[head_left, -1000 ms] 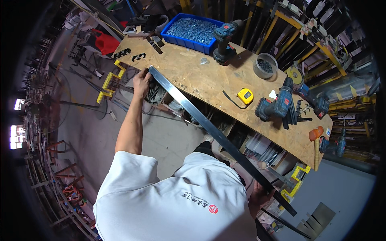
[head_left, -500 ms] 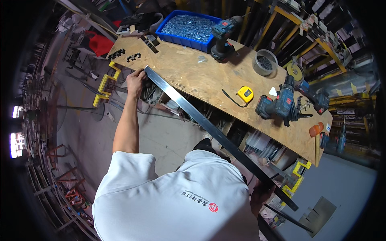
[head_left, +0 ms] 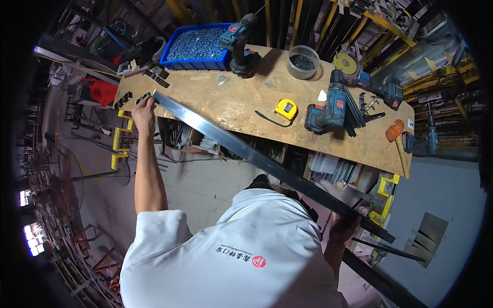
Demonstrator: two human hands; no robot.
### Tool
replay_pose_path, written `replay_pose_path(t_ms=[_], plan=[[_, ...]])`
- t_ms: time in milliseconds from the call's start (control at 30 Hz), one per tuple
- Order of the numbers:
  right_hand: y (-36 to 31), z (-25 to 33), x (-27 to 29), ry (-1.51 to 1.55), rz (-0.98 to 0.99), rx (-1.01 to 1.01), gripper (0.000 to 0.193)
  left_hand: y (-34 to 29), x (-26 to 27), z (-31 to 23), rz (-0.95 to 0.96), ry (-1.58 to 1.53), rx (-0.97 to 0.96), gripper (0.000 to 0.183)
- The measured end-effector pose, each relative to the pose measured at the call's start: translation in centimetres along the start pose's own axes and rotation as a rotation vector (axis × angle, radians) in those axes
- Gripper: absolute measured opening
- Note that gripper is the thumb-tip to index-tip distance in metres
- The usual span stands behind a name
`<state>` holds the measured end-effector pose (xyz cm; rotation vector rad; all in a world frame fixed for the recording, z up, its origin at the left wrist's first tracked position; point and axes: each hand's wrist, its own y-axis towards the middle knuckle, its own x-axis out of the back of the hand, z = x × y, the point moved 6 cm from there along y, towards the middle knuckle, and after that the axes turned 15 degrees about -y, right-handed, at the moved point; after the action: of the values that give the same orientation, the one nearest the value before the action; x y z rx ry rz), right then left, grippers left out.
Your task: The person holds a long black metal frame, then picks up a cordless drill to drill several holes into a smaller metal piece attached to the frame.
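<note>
Beside the white short-sleeved T-shirt (head_left: 221, 256), the right hand (head_left: 341, 230) supports a long, straight, dark metal bar (head_left: 241, 146) near its lower end; that hand's fingers are partly hidden, so how tightly they curl I cannot tell. The bar slants up leftward along the near side of a light-brown wooden workbench (head_left: 205, 97) to the left hand (head_left: 144, 110), whose fingers pinch its other end. On the workbench lies a yellow tape measure (head_left: 286, 109), with a blue-and-black cordless drill (head_left: 335, 102) to its right. Farther back stand a round translucent plastic tub (head_left: 303, 75) and a rectangular blue plastic bin (head_left: 195, 65) of small bluish-grey pieces.
</note>
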<state>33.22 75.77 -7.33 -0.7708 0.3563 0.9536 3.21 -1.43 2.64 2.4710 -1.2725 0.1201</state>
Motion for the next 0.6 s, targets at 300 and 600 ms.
replay_pose_path(t_ms=[300, 600], plan=[[2.6, -0.6, 1.1, 0.072, -0.033, -0.005, 0.056, 3.5, -8.0, 2.9, 0.154, 0.229, 0.117, 0.028], [2.7, -0.9, 0.8, 0.118, -0.123, -0.077, 0.051, 3.8, -7.2, 3.0, 0.151, 0.244, 0.135, 0.035]])
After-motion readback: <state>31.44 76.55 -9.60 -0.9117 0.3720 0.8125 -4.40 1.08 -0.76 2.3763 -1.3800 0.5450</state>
